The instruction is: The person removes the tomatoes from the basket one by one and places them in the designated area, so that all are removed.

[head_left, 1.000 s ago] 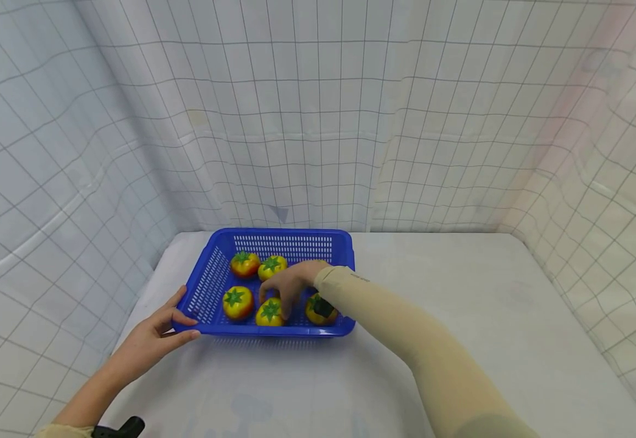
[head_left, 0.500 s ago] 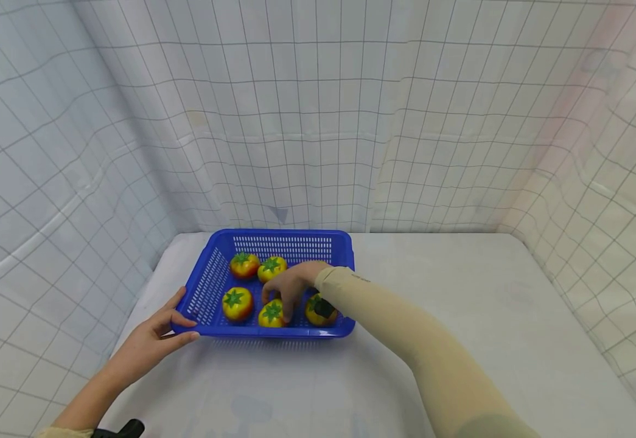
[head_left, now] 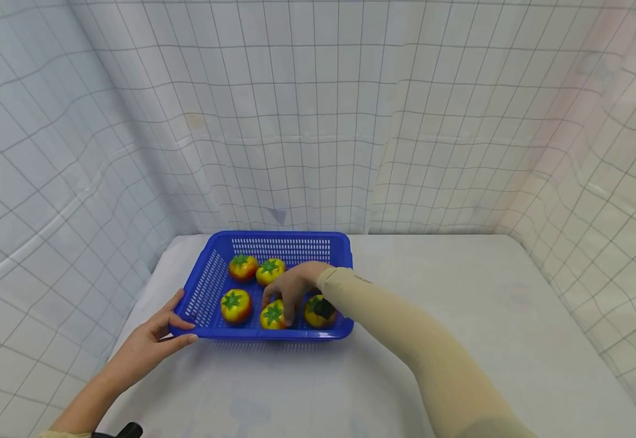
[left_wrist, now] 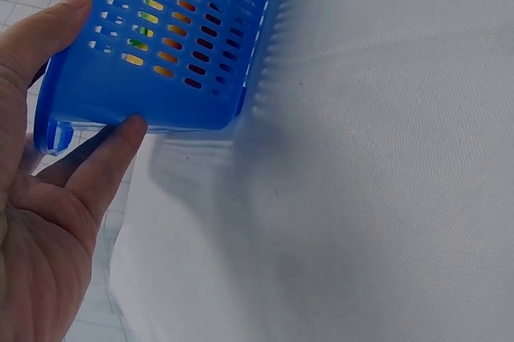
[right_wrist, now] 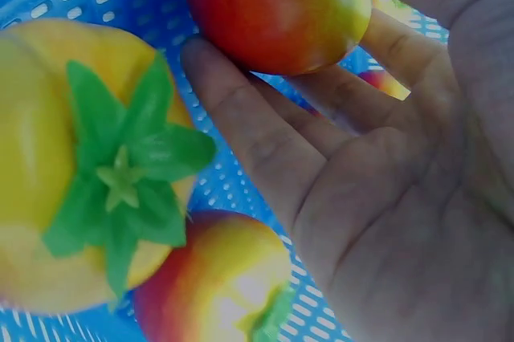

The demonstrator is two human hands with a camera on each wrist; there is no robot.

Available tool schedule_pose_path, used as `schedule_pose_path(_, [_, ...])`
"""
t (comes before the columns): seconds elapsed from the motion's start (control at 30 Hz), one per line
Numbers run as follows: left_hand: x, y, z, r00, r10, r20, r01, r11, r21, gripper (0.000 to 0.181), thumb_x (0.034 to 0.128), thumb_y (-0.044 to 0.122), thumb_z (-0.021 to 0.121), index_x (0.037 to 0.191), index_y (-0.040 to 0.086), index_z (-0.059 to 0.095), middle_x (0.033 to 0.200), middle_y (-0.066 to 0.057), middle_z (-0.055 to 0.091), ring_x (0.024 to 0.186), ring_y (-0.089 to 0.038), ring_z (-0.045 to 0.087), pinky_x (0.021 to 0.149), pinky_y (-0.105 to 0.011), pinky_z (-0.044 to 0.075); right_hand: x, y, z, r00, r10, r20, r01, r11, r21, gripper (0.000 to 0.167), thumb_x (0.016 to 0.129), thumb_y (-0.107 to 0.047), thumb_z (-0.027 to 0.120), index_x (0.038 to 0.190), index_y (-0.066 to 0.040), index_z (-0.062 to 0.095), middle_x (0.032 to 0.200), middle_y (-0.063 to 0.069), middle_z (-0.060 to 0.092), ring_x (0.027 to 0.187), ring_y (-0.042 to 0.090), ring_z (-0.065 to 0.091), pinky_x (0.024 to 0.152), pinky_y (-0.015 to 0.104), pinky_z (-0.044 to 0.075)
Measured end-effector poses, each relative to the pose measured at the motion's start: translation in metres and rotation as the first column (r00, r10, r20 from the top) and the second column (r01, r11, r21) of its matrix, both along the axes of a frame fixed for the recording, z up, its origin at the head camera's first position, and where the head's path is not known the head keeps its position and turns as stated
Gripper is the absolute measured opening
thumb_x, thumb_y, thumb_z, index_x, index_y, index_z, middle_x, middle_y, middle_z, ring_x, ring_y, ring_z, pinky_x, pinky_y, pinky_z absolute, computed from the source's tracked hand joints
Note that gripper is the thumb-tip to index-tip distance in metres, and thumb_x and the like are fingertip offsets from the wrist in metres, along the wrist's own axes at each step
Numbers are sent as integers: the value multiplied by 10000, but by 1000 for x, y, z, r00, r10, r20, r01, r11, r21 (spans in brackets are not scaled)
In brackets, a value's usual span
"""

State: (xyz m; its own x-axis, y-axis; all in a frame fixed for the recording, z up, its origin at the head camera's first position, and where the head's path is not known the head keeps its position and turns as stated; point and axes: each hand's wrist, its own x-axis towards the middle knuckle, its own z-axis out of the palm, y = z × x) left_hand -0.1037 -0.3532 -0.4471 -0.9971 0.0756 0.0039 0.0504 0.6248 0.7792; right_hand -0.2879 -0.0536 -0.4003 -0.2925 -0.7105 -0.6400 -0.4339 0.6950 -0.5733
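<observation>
A blue perforated plastic basket [head_left: 197,267] holds several yellow-and-red tomatoes with green star-shaped tops, among them a left front tomato [head_left: 236,306]. My left hand [head_left: 145,344] grips the basket's front left corner, thumb and fingers on opposite sides of the rim, as the left wrist view [left_wrist: 60,221] shows. Inside the basket my right hand [head_left: 291,289] holds the middle front tomato [head_left: 271,314] between thumb and fingers. In the right wrist view that held tomato [right_wrist: 273,17] appears red with a yellow end. Beside it are a large yellow tomato [right_wrist: 32,165] and a smaller-looking one [right_wrist: 213,278].
The basket stands on a white-covered table [head_left: 433,292], toward its left back. Grid-patterned white curtains [head_left: 307,121] enclose the back and both sides. Another tomato [head_left: 319,312] lies under my right wrist, partly covered. Two tomatoes [head_left: 243,267] sit toward the back.
The middle front tomato has shifted slightly to the right inside the basket with my right hand on it. My left hand keeps its hold on the corner.
</observation>
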Motion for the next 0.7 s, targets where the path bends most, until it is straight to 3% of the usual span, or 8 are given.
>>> schedule_pose_path(0.13, [0,1,0,1000,0,-10,0,1000,2,256,971,342,727,1093,120,686,1689,-177,151,1329,-546,470,877,-88,410,-4,3,7,998,26,-48,-28,999,-34,549,859,-156,836,1292,-392,596,1312,-7,536,1074,146,601,979,343,497])
schedule_pose_path(0.3, [0,2,-1,1000,5,-6,-5,1000,-6,266,966,355,731,1083,122,682,1689,-171,151,1340,-550,456,885,-97,415,-8,17,24,995,37,-94,-47,993,-107,600,861,-181,823,1371,-364,568,1415,0,511,1167,154,552,982,327,499])
schedule_pose_path(0.57, [0,0,-1,1000,-13,-18,13,1000,4,247,975,316,726,1092,105,671,1686,-191,140,1321,-581,454,869,-103,435,-25,58,56,988,-31,-150,-4,973,-229,592,857,-256,816,1372,-390,557,1412,-6,496,1262,180,493,1034,401,453])
schedule_pose_path(0.7, [-1,1,0,1000,-19,-20,19,1000,-15,246,976,303,727,1098,96,669,1687,-200,122,1324,-602,432,867,-108,444,-33,81,67,987,-93,-129,50,952,-301,598,863,-270,823,1384,-354,542,1371,7,510,1249,212,517,1018,399,470])
